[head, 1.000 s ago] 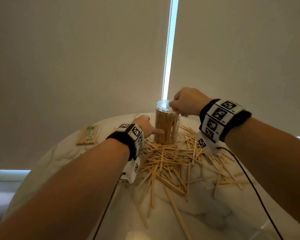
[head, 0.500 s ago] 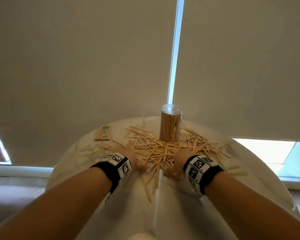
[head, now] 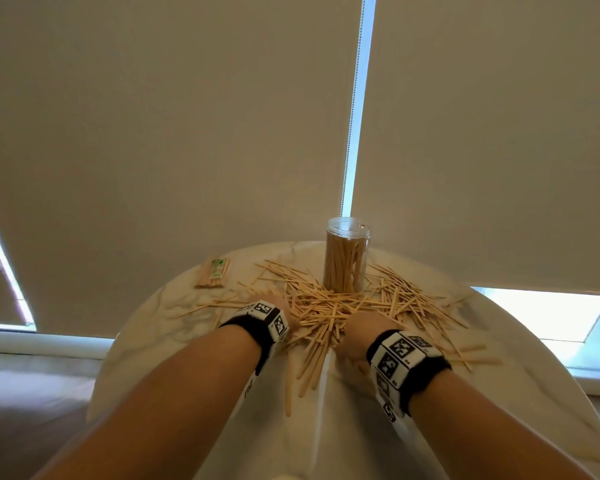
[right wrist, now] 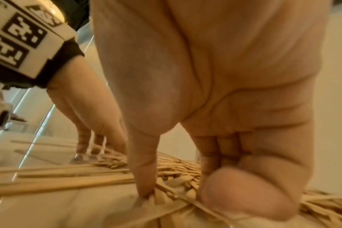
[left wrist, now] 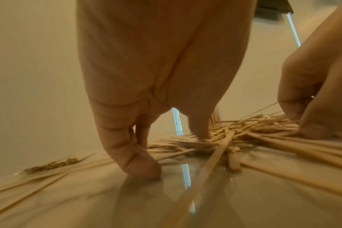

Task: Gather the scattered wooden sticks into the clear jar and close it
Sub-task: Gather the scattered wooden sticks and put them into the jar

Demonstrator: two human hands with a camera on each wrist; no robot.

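Sticks (head: 329, 310) lie scattered in a heap across the middle of the round marble surface (head: 187, 341), their long axes pointing every way; those nearest the person run mostly towards the near edge, while those at the heap's left and right fringes fan outward. Behind the heap the clear jar (head: 346, 261) stands upright, its long axis vertical, packed with sticks standing on end and with its clear lid (head: 347, 226) on top. A small bundle of sticks in a wrapper (head: 213, 273) lies well apart to the left, pointing away from the person.

The left hand (head: 274, 304) rests at the heap's left near edge; the left wrist view shows its fingers (left wrist: 135, 160) pointing down with tips on the surface and thumb on the sticks, relaxed, gripping nothing. The right hand (head: 364, 329) sits at the heap's right near edge; the right wrist view shows its thumb and curled fingers (right wrist: 244, 192) bearing down on sticks, yet whether it has closed on any I cannot tell.

A second ago both hands were up at the jar, the right at its lid and the left against its side. Half a second ago they were already at the heap's near edge, much as now.
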